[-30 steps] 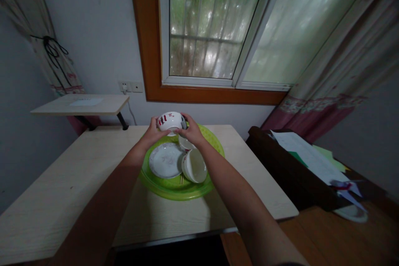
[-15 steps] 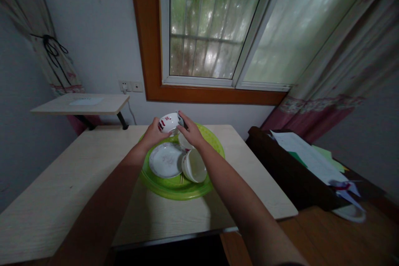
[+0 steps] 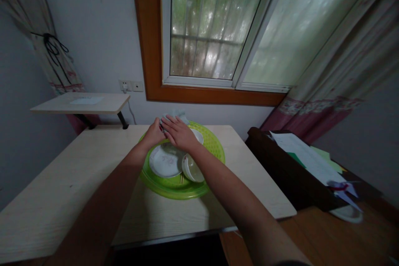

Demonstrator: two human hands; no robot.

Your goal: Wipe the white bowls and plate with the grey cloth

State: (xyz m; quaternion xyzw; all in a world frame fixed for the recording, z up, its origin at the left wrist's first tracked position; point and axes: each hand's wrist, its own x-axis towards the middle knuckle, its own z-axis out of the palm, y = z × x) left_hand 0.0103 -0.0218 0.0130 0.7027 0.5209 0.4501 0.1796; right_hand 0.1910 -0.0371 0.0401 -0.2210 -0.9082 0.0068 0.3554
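My left hand (image 3: 155,132) is closed round a white bowl with red marks (image 3: 162,125), which is almost hidden between my hands above the far side of a round green tray (image 3: 212,146). My right hand (image 3: 178,134) lies over that bowl, fingers straight and together, pressing a pale cloth (image 3: 175,114) that sticks out past the fingertips. On the tray below lie a white plate (image 3: 164,161), a white cup on its side (image 3: 193,169) and another white bowl (image 3: 198,135) behind my right wrist.
The tray stands on a pale wooden table (image 3: 62,187) under a window. A small shelf (image 3: 81,104) juts from the wall at the left. A dark cabinet with papers (image 3: 305,153) stands to the right, close to the table's edge.
The bowl has been tipped and lowered a little. My right hand moved left over it with the cloth, so the bowl is now nearly covered.
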